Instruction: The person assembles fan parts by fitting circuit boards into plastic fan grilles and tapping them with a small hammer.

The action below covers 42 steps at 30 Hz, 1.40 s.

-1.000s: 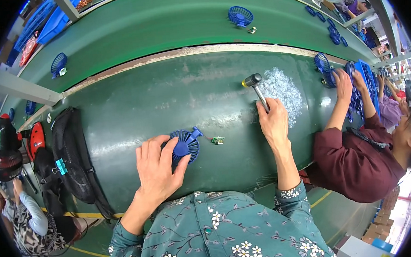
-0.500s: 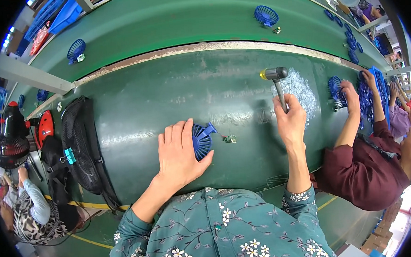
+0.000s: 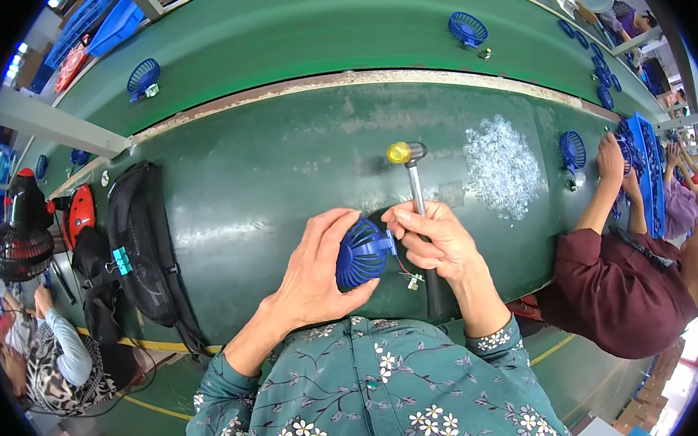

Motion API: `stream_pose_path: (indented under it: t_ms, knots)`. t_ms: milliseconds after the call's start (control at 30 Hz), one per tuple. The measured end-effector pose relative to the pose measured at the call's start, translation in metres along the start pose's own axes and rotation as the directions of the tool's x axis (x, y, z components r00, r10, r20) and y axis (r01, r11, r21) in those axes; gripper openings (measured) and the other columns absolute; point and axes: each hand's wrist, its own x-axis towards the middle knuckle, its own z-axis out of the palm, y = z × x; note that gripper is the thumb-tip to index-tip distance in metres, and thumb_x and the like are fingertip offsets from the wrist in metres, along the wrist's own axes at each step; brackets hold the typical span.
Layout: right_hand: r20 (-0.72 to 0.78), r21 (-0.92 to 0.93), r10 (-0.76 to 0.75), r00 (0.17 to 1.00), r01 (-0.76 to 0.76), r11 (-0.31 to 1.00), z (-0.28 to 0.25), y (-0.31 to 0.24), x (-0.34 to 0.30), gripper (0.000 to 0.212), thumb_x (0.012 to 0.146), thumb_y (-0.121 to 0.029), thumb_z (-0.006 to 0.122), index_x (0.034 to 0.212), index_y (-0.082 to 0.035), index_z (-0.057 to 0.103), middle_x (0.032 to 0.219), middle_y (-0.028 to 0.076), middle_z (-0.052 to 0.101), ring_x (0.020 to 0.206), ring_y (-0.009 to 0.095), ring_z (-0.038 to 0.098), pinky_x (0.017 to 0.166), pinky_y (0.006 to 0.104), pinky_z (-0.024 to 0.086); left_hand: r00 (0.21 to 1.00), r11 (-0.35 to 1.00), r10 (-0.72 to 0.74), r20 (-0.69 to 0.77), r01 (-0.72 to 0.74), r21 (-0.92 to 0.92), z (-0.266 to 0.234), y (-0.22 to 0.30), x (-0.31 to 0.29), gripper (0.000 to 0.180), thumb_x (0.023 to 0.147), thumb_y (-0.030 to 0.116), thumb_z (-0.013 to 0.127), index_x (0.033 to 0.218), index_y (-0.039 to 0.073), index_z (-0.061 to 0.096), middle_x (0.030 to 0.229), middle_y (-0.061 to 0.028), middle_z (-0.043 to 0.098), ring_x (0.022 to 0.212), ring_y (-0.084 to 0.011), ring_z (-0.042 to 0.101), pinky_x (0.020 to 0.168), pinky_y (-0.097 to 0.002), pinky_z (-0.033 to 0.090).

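Observation:
My left hand (image 3: 317, 256) is closed around a round blue fan housing (image 3: 359, 253), whose slatted cage stands tilted on the table with its short neck toward the right. From the neck a thin red wire runs to a small circuit board (image 3: 412, 280). My right hand (image 3: 442, 244) grips a mallet (image 3: 416, 183) midway along its handle, the yellow-tipped head pointing away from me. The thumb and forefinger of that hand are pinched close to the neck; whether they hold a small part is too fine to tell.
A heap of small clear pieces (image 3: 503, 164) lies right of the mallet. A black mesh backpack (image 3: 141, 247) and a small fan (image 3: 22, 250) stand at left. Beyond the ledge, a green belt (image 3: 314, 36) carries blue housings. At right, a co-worker (image 3: 617, 281) handles blue parts beside a blue bin (image 3: 646, 152).
My right hand has come left from the clear pieces to the fan's neck, bringing the mallet. The housing is tilted up more and shifted slightly right. Housings on the belt have moved right.

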Motion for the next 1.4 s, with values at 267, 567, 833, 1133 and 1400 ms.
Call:
stream_pose_path:
  t_ms: [267,567,833,1133,1400]
  knots:
    - [0.038,-0.047,0.025,0.999,-0.023,0.999,0.006,0.011,0.002,0.026,0.100,-0.018,0.056,0.105,0.006,0.065,0.054,-0.003,0.046,0.034,0.002,0.030,0.032,0.0209,0.022,1.000,0.999,-0.018,0.002,0.018,-0.029,0.000,-0.002,-0.001,0.084,0.068,0.018,0.082,0.137,0.001,0.037,0.129,-0.0212,0.043,0.116,-0.0401,0.052,0.094,-0.0452,0.049]
    - [0.029,-0.041,-0.107,0.994,0.108,0.993,0.013,0.019,0.000,0.023,0.100,-0.016,0.056,0.108,0.003,0.066,0.048,-0.005,0.039,0.035,0.002,0.027,0.035,0.0210,0.023,0.993,0.986,-0.110,0.043,0.115,-0.120,-0.001,-0.005,0.000,0.084,0.069,0.021,0.080,0.139,0.003,0.038,0.131,-0.0201,0.044,0.117,-0.0371,0.052,0.098,-0.0437,0.046]
    - [-0.024,-0.240,-0.212,0.977,0.200,0.950,0.019,0.023,-0.002,0.028,0.093,-0.012,0.066,0.116,0.003,0.066,0.065,-0.004,0.055,0.045,0.000,0.036,0.042,0.0200,0.027,0.971,0.964,-0.231,0.064,0.237,-0.119,-0.006,0.001,0.002,0.083,0.070,0.024,0.080,0.140,0.003,0.041,0.130,-0.0178,0.046,0.117,-0.0343,0.053,0.098,-0.0416,0.045]
    - [-0.184,-0.671,-0.436,0.881,0.211,0.710,0.034,0.032,-0.006,0.024,0.088,-0.005,0.073,0.109,0.005,0.069,0.078,0.001,0.066,0.057,0.003,0.052,0.049,0.0190,0.037,0.979,0.974,-0.201,0.039,0.196,0.113,-0.011,0.008,0.001,0.083,0.069,0.028,0.080,0.137,-0.002,0.042,0.128,-0.0182,0.046,0.115,-0.0370,0.051,0.093,-0.0459,0.048]
    - [-0.264,-0.328,-0.328,0.907,0.235,0.915,0.033,0.013,-0.002,0.017,0.090,-0.004,0.069,0.104,0.005,0.068,0.073,0.003,0.064,0.042,0.001,0.039,0.036,0.0195,0.024,0.889,0.893,-0.437,0.136,0.447,-0.057,-0.022,0.001,0.011,0.083,0.079,0.031,0.078,0.143,0.001,0.036,0.120,-0.0194,0.057,0.106,-0.0338,0.059,0.092,-0.0426,0.050]
